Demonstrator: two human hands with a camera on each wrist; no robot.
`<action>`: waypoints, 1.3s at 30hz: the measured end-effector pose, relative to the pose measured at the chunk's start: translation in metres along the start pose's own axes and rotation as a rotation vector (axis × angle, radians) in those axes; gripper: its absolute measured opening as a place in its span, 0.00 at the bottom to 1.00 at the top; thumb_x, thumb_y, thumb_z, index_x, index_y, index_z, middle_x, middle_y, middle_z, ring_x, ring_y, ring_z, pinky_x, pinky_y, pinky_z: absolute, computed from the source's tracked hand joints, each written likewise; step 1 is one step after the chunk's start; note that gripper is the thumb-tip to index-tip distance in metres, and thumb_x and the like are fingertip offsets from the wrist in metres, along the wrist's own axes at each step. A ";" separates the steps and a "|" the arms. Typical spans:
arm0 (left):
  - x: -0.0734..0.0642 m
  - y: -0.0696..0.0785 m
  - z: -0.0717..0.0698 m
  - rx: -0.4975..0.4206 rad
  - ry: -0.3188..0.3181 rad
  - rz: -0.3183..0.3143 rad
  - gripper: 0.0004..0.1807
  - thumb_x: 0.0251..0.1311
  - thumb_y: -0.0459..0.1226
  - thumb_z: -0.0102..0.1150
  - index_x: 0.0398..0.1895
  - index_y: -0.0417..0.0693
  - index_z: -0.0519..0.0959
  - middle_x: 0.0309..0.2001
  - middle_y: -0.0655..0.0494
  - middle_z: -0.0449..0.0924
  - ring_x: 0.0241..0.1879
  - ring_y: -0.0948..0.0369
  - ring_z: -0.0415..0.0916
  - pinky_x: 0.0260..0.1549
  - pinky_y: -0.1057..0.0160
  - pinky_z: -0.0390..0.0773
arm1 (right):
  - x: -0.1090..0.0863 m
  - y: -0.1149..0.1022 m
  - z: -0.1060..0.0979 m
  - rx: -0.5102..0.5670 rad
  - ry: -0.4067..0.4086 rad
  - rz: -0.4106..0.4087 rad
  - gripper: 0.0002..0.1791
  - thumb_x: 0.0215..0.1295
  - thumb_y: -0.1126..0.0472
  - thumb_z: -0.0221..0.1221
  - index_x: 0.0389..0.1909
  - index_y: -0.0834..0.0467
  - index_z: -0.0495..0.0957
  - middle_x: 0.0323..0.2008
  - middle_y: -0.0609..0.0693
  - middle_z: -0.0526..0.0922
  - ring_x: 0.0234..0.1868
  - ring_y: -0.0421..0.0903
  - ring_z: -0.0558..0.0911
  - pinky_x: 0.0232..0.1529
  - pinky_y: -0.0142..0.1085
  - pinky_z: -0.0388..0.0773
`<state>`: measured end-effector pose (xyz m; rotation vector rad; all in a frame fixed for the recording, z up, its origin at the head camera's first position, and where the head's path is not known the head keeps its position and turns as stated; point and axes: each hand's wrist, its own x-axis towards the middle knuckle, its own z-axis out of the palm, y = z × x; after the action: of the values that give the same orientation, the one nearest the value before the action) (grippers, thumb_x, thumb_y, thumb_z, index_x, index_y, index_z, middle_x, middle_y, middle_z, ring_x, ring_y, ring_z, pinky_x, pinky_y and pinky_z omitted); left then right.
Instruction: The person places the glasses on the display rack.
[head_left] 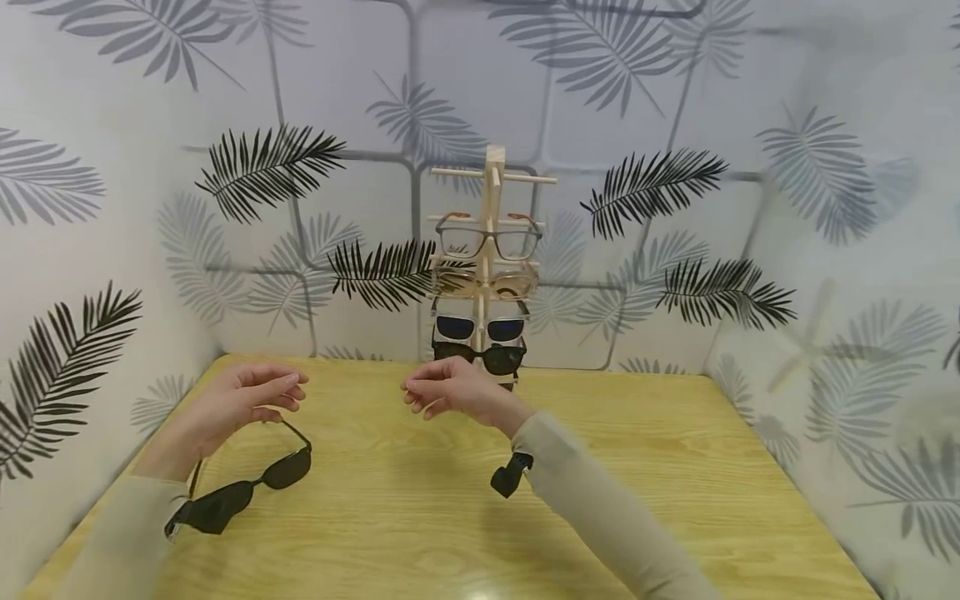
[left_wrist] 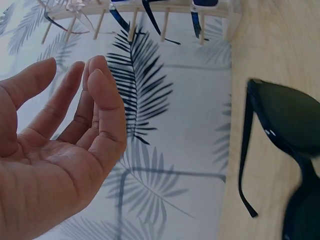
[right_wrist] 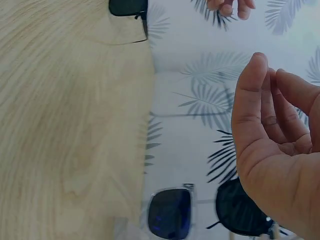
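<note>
Black sunglasses (head_left: 287, 470) lie on the table at the left with their temples unfolded. Above them my left hand (head_left: 251, 398) hovers, fingers loosely bent and nothing held; the sunglasses (left_wrist: 287, 117) are off to its side in the left wrist view. My right hand (head_left: 457, 390), likewise empty and loosely bent, is in front of the lower part of a wooden eyeglass stand (head_left: 493, 175). On the stand hang grey-framed glasses (head_left: 459, 242), tan-tinted glasses (head_left: 456, 283), clear-framed dark-lensed sunglasses (head_left: 454, 327) and black sunglasses (head_left: 504, 360). A lower pair is mostly hidden behind my right hand.
The yellow wood-grain table (head_left: 637, 467) reaches back to a wall (head_left: 480, 75) with a leaf print, and walls also stand at the left and right. Bare pegs (head_left: 532, 178) stick out at the stand's top. A dark wrist device (head_left: 512, 475) is on my right wrist.
</note>
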<state>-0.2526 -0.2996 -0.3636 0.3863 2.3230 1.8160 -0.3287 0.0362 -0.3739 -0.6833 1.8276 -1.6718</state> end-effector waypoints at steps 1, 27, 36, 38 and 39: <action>-0.002 -0.003 -0.002 -0.001 -0.002 -0.004 0.12 0.73 0.44 0.52 0.52 0.55 0.81 0.41 0.63 0.83 0.42 0.63 0.82 0.40 0.64 0.83 | 0.003 0.004 0.001 0.000 -0.006 0.004 0.13 0.71 0.61 0.57 0.49 0.65 0.81 0.35 0.51 0.85 0.35 0.43 0.84 0.35 0.33 0.84; -0.067 -0.078 -0.067 0.021 -0.011 -0.207 0.10 0.71 0.37 0.54 0.44 0.63 0.83 0.38 0.70 0.83 0.35 0.68 0.79 0.34 0.67 0.81 | 0.069 0.058 0.061 -0.102 -0.238 0.065 0.18 0.67 0.69 0.60 0.56 0.69 0.77 0.53 0.65 0.81 0.40 0.42 0.84 0.48 0.42 0.84; -0.085 -0.094 -0.081 0.023 -0.059 -0.285 0.08 0.70 0.38 0.55 0.45 0.58 0.82 0.32 0.66 0.80 0.29 0.67 0.74 0.27 0.67 0.77 | 0.080 0.068 0.078 -0.097 -0.268 0.066 0.21 0.66 0.72 0.59 0.60 0.70 0.74 0.58 0.67 0.78 0.48 0.50 0.84 0.50 0.42 0.84; -0.086 -0.098 -0.081 0.006 -0.053 -0.296 0.08 0.70 0.38 0.55 0.45 0.58 0.82 0.34 0.66 0.80 0.31 0.67 0.75 0.30 0.66 0.80 | 0.080 0.068 0.081 -0.097 -0.243 0.064 0.21 0.66 0.71 0.59 0.59 0.67 0.75 0.58 0.64 0.78 0.51 0.55 0.84 0.50 0.40 0.84; -0.087 -0.099 -0.081 -0.001 -0.050 -0.298 0.08 0.70 0.38 0.55 0.45 0.58 0.83 0.35 0.66 0.81 0.32 0.67 0.76 0.31 0.66 0.81 | 0.081 0.069 0.082 -0.095 -0.227 0.063 0.20 0.66 0.71 0.60 0.59 0.67 0.76 0.58 0.63 0.79 0.52 0.56 0.84 0.49 0.40 0.84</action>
<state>-0.2031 -0.4232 -0.4425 0.0767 2.2070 1.6455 -0.3281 -0.0726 -0.4528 -0.8123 1.7558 -1.4127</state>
